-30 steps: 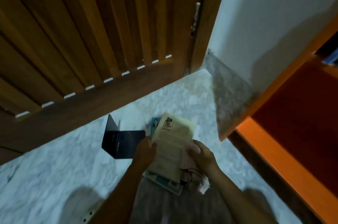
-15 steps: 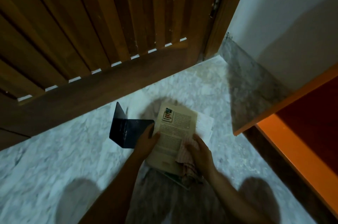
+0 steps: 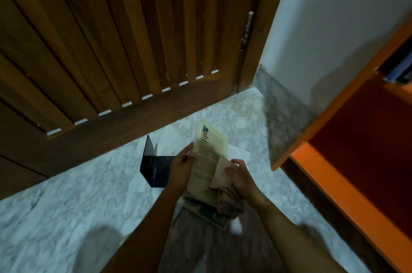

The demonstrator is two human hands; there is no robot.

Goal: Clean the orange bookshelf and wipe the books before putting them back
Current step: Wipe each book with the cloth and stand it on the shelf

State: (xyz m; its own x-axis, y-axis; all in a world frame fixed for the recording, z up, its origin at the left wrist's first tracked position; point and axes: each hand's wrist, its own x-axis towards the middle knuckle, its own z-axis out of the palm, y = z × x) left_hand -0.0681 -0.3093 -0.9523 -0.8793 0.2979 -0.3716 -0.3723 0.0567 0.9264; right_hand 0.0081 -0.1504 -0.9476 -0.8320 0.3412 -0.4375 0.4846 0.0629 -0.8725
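Book-wiping step. Left hand (image 3: pixel 181 164) grip pinches book (image 3: pixel 208 156) at its left edge, tilted over floor (image 3: pixel 89 183) pile (image 3: pixel 211 215). Right hand (image 3: pixel 239 175) grip bunches cloth (image 3: pixel 223 183) against cover. Next, likely: wipe down cover, then reach right to shelf (image 3: pixel 334 183).

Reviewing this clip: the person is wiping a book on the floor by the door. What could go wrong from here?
1. The left hand holds the yellowed paperback book only along one edge, tilted, while the right hand presses the pinkish crumpled cloth on it. The cover might bend or the book might slip.
2. The black L-shaped metal bookend stands right beside the left wrist and could be knocked over.
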